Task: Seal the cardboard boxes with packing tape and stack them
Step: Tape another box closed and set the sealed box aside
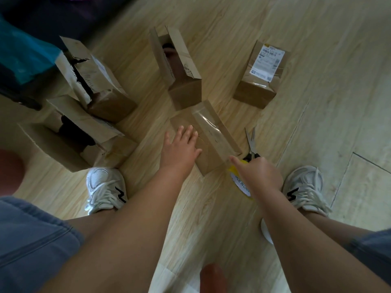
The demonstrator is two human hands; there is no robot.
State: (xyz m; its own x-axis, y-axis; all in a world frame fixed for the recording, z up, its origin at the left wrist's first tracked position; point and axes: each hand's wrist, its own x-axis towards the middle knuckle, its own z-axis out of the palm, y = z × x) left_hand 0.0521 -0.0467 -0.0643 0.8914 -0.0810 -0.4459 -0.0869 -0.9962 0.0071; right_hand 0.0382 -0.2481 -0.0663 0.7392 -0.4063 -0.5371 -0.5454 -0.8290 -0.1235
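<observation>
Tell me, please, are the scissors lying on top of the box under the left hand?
No, the scissors lie on the floor beside the box, near the right hand holding the tape roll.

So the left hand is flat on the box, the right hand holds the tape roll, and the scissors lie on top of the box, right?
Not quite: the head view shows the scissors on the floor beside the box, not on top. The left hand is flat on the box and the right hand holds the tape roll.
</observation>
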